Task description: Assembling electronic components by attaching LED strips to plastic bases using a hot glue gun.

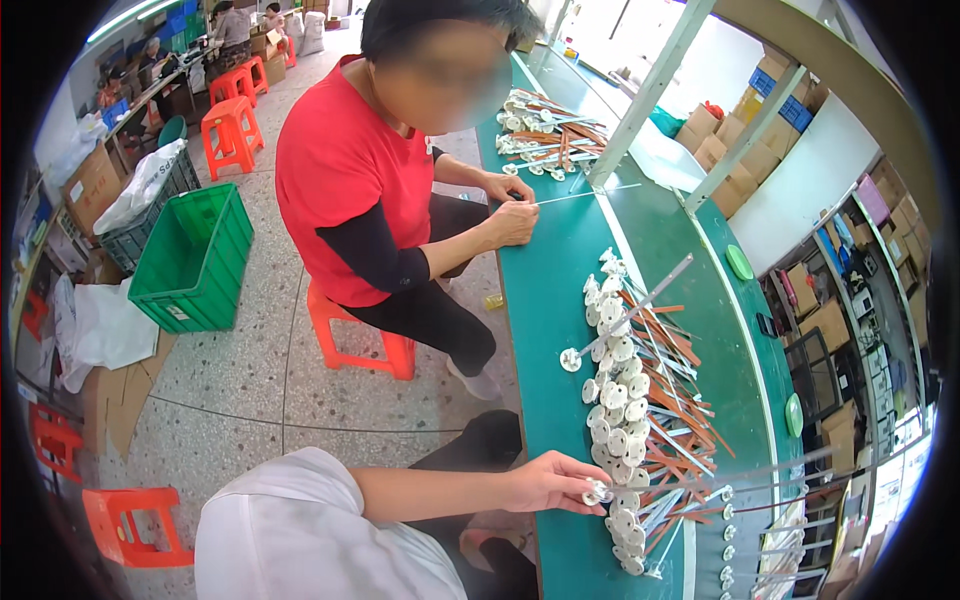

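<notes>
My left hand [563,484] reaches over the table edge, its fingertips pinching a small white disc fitting [597,491]. A long thin grey strip runs off to the right from about this fitting. Beside the hand lies a long pile of similar white discs [617,440], with brown and silver-grey strips [675,400] fanned out to their right. On that pile one grey strip [640,305] slants up, a white disc at its lower end. No part of my right hand shows.
A co-worker in red [340,190] sits on an orange stool [385,355], holding a thin strip [590,195] at the green table [545,400]. Another pile of discs and strips [550,130] lies beyond. A green crate [195,255] stands on the floor; posts [655,85] rise from the table.
</notes>
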The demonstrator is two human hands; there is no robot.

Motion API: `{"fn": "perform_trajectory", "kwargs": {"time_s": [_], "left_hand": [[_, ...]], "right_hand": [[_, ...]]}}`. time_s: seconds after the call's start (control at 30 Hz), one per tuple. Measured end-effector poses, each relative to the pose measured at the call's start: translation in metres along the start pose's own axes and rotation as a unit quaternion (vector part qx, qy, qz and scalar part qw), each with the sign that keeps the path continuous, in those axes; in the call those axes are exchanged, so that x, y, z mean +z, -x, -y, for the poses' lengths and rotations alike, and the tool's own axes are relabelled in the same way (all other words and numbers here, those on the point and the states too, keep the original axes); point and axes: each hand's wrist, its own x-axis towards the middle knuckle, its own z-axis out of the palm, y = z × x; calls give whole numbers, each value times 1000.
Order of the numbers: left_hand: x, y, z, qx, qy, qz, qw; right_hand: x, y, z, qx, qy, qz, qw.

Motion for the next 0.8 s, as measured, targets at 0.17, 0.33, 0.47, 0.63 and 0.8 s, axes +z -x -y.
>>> {"fn": "perform_trajectory", "kwargs": {"time_s": [0.17,0.33,0.47,0.63,0.8], "left_hand": [[9,36,-6,-3,14,-51,999],[-2,51,-8,19,37,-29,999],[-13,59,-21,29,5,-18,999],[-14,51,-36,65,-29,-8,997],[-14,47,-31,42,-28,10,999]], "right_hand": [[-31,-9,29,-41,0,58,997],[-28,-16,32,-17,36,102,994],[-39,-5,41,-38,40,52,997],[5,-23,11,-46,84,33,995],[36,-30,-50,-74,126,47,988]]}}
